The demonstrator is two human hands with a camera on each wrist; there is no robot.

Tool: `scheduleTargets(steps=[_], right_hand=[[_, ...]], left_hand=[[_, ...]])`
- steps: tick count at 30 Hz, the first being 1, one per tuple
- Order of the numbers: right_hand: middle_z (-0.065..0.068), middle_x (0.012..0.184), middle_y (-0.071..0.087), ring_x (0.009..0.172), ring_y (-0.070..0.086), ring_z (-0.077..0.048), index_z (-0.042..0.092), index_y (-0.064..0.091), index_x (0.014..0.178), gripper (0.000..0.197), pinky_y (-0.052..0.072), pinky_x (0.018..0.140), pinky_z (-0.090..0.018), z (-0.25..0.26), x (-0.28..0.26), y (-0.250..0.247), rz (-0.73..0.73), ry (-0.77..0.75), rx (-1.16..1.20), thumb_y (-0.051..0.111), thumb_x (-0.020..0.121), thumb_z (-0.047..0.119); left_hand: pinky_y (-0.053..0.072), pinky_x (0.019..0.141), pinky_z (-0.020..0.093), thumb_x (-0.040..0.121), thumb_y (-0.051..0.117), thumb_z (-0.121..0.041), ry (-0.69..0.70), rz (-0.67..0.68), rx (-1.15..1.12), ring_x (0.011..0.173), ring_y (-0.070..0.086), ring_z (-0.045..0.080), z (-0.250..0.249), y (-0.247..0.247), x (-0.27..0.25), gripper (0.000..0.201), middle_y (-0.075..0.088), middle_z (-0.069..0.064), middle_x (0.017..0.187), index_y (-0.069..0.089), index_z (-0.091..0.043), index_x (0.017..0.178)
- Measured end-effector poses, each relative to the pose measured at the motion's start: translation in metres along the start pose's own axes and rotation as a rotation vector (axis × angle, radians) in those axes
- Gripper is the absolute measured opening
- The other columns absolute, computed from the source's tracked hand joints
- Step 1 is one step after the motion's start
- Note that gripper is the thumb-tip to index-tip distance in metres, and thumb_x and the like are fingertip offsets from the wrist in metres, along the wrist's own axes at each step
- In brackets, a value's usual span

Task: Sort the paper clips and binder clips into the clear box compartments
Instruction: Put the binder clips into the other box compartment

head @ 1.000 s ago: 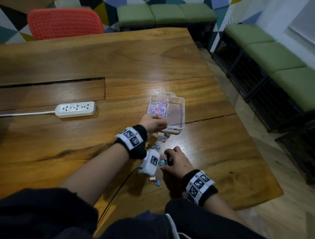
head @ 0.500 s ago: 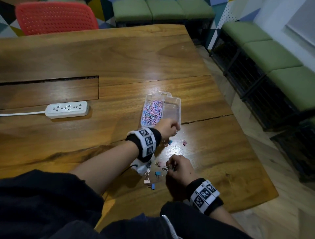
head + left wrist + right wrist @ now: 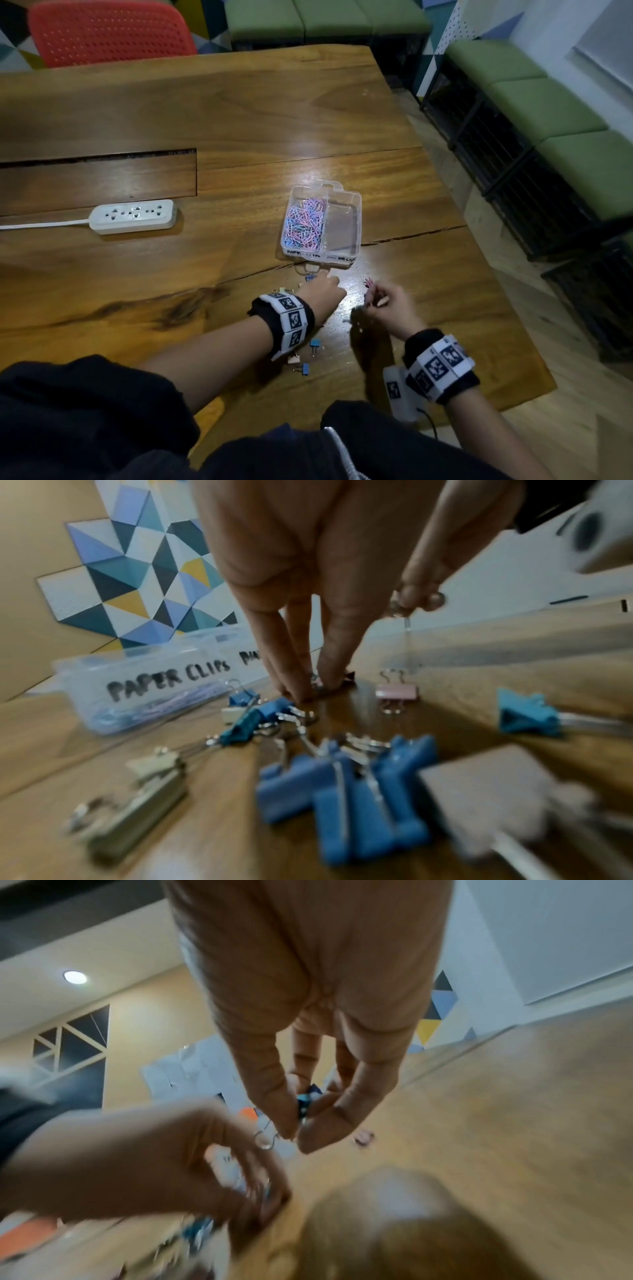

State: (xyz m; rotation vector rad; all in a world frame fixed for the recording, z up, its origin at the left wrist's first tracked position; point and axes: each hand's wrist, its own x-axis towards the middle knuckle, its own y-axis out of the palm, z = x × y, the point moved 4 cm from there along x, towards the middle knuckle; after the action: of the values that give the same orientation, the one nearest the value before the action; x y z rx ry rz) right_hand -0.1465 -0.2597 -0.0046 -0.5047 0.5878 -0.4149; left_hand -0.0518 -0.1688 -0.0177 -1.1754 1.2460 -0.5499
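The right hand (image 3: pixel 387 303) has come up off the desk (image 3: pixel 171 113) pinching a small binder clip (image 3: pixel 306 1102), the left hand (image 3: pixel 323 291) pinches another by the clear box (image 3: pixel 356 219), whose right side, empty, has open room, far from the desk edge.

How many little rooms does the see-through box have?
2. The left compartment of the clear box is filled with paper clips; the right compartment beside it looks empty.
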Motion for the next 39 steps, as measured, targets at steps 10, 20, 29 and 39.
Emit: scheduleTargets(steps=[10, 20, 29, 39], right_hand=[[-0.002, 0.096, 0.059, 0.081, 0.058, -0.016, 0.011, 0.059, 0.094, 0.017, 0.054, 0.069, -0.028, 0.075, 0.051, -0.027, -0.14, -0.113, 0.168, 0.066, 0.079, 0.01], [-0.005, 0.13, 0.044, 0.121, 0.041, -0.024, 0.024, 0.046, 0.125, 0.055, 0.042, 0.102, -0.043, 0.002, 0.024, 0.011, 0.011, 0.071, -0.147, 0.063, 0.077, 0.003], [-0.006, 0.137, 0.038, 0.126, 0.029, -0.022, 0.025, 0.033, 0.138, 0.063, 0.027, 0.11, -0.037, 0.022, 0.011, 0.047, 0.097, -0.161, -0.288, 0.057, 0.082, 0.008], [-0.008, 0.135, 0.036, 0.118, 0.034, -0.028, 0.033, 0.044, 0.129, 0.041, 0.038, 0.097, -0.04, 0.053, 0.032, 0.078, 0.1, -0.338, -0.704, 0.05, 0.089, 0.026]], left_hand=[[0.041, 0.063, 0.015, 0.085, 0.057, -0.012, -0.103, 0.005, -0.519, 0.085, 0.051, 0.014, 0.02, -0.013, -0.026, 0.012, 0.052, 0.004, 0.101, 0.056, -0.014, 0.097], [0.049, 0.086, 0.027, 0.084, 0.062, -0.009, -0.242, -0.386, -1.036, 0.101, 0.058, 0.02, 0.039, -0.092, 0.007, 0.023, 0.062, 0.011, 0.112, 0.062, -0.006, 0.107], [0.048, 0.091, 0.025, 0.085, 0.059, -0.008, -0.218, 0.079, -0.478, 0.109, 0.056, 0.019, 0.061, -0.038, -0.037, 0.037, 0.057, 0.006, 0.124, 0.054, -0.014, 0.121], [0.04, 0.103, 0.037, 0.094, 0.045, -0.012, -0.234, 0.001, -0.167, 0.125, 0.036, 0.027, 0.051, 0.019, -0.066, 0.046, 0.033, 0.007, 0.143, 0.04, -0.025, 0.137]])
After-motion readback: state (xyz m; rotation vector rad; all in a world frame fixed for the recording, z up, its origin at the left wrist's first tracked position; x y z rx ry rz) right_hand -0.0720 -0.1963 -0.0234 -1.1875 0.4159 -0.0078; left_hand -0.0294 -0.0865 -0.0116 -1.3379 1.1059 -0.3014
